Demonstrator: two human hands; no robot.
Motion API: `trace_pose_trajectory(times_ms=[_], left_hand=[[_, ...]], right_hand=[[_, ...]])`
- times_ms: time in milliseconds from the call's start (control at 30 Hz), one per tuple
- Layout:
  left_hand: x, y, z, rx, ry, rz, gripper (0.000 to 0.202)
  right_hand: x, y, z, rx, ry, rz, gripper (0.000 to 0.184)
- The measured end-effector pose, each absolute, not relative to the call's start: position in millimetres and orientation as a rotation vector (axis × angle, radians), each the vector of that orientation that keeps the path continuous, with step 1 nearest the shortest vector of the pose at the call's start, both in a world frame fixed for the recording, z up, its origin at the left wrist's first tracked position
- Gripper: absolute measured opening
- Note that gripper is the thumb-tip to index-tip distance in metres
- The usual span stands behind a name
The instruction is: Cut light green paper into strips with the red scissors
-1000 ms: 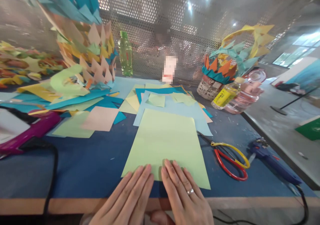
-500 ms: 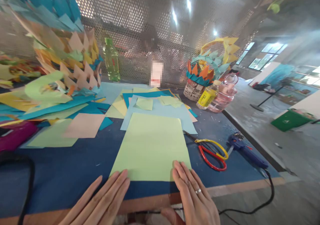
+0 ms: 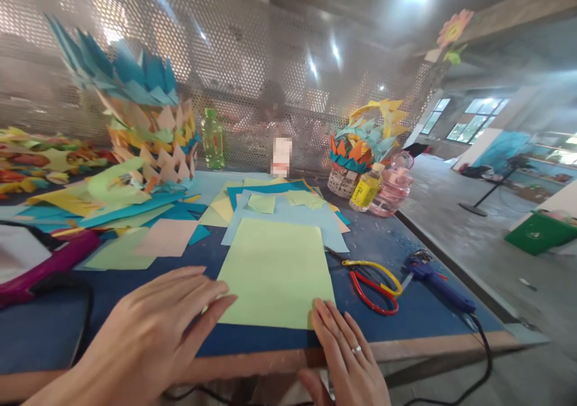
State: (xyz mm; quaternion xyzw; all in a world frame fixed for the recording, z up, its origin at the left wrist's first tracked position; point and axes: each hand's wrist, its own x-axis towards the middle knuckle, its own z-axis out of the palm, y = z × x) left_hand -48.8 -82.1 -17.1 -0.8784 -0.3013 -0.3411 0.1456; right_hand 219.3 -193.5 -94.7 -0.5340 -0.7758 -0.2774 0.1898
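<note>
A sheet of light green paper [image 3: 274, 273] lies flat near the front edge of the blue table. My left hand [image 3: 162, 322] is at its lower left corner, fingers stretched out and thumb apart. Whether the fingertips press on the paper or hover over it, I cannot tell. The fingers of my right hand [image 3: 342, 346], one with a ring, rest flat on the lower right corner. Behind the green sheet is a larger light blue sheet [image 3: 229, 231] with small green pieces on it. Scissors [image 3: 374, 289] with red and yellow handles lie right of the paper, blades partly hidden.
A blue glue gun [image 3: 439, 282] with a black cord lies at right. A purple tool [image 3: 58, 264] and paper scraps [image 3: 166, 237] are at left. Behind stand a layered paper craft [image 3: 153, 129], a green bottle [image 3: 213, 141], a yellow-labelled bottle [image 3: 366, 189] and a decorated basket [image 3: 345, 180].
My left hand has risen and turned at the sheet's lower left corner, showing more of its back. My right hand stays on the other corner. The camera view has tilted up slightly.
</note>
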Motion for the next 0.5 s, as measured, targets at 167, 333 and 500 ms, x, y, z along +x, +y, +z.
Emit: trace_pose_trajectory(times_ms=[167,333,500], left_hand=[[-25.8,-40.3,3.2,-2.652,-1.081,-0.536,0.034],[-2.9,8.2,4.8,-2.991,-1.119,-0.135,0.073],[19.6,38.3,8.0,-3.092,-1.174,0.136,0.099]], right_hand=[[219.1,-193.2,-90.9,-1.481,-2.174,-0.781,0.056],[211.9,-193.6,-73.1,-1.468,-2.165,-0.724,0.047],[225.2,-196.3,-56.5,-1.498,-1.971,-0.588,0.034]])
